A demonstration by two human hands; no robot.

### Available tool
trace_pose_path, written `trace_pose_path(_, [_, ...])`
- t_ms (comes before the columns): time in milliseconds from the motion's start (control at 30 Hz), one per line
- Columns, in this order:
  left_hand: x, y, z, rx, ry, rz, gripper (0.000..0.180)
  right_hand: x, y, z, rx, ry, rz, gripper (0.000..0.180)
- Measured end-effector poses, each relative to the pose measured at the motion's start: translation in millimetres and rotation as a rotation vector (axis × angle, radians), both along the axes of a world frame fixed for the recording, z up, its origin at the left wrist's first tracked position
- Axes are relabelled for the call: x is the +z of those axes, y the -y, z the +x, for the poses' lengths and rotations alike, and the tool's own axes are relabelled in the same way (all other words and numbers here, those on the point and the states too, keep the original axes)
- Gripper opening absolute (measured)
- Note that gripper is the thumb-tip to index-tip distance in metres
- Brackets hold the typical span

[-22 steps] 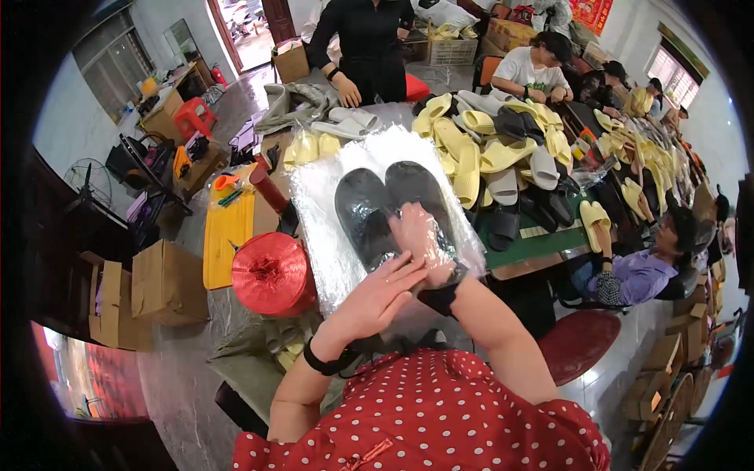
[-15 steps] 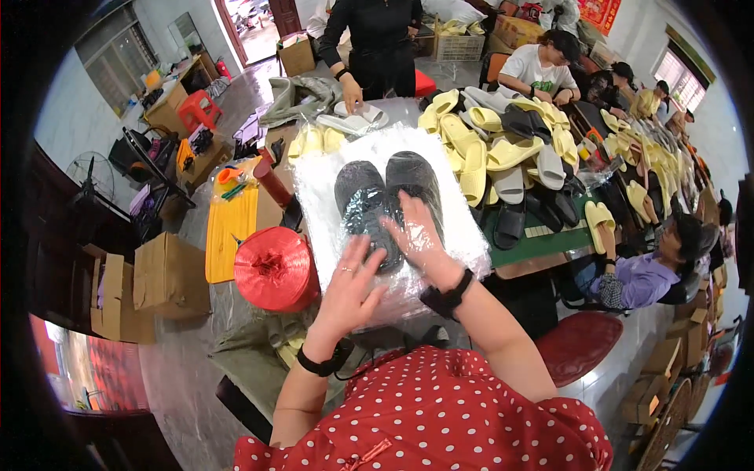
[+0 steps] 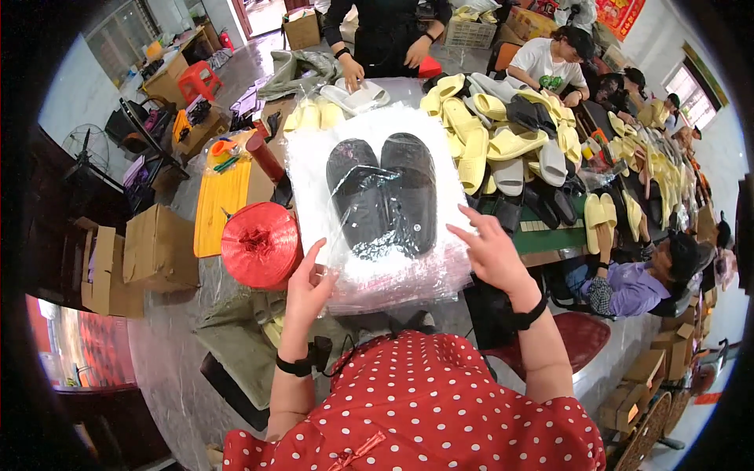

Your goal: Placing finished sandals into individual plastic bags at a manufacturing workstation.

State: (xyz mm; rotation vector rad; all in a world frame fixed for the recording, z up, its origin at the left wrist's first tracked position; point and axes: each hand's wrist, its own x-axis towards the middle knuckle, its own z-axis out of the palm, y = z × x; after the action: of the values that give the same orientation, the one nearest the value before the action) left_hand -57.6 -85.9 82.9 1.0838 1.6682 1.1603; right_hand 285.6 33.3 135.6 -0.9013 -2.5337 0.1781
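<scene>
A pair of black slides [image 3: 382, 198] lies side by side inside a clear plastic bag, toes pointing away from me. Under it is a thick stack of clear and white plastic bags [image 3: 306, 177]. My left hand [image 3: 309, 292] is at the stack's near left side, fingers apart, close to the edge. At the right edge my right hand [image 3: 496, 251] has its fingers stretched toward the bags. Neither hand grips anything that I can see; whether the fingertips touch the plastic is hard to tell.
A red roll of plastic twine [image 3: 261, 246] stands left of the stack, beside a yellow board [image 3: 222, 200]. Yellow, grey and black slides [image 3: 510, 145] are piled to the right. Across the table a person in black [image 3: 385, 39] touches grey slides [image 3: 355, 96]. Other people sit along the right.
Both hands have drawn back from on top of the bagged slides and parted to the sides of the stack. The slides now show uncovered by hands.
</scene>
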Motion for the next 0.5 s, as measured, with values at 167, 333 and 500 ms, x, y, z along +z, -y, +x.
trace_pose_path(167, [-7,7,-10,-0.124,0.019,0.112,0.051,-21,-14,3,0.195,0.06,-0.05,0.041])
trace_pose_path(333, [-6,19,-16,-0.138,-0.269,0.189,0.05,-37,-26,12,0.127,-0.186,-0.204,0.016])
trace_pose_path(500, [16,26,-6,-0.162,-0.608,0.49,0.073,-47,-35,13,0.075,-0.258,-0.153,0.015])
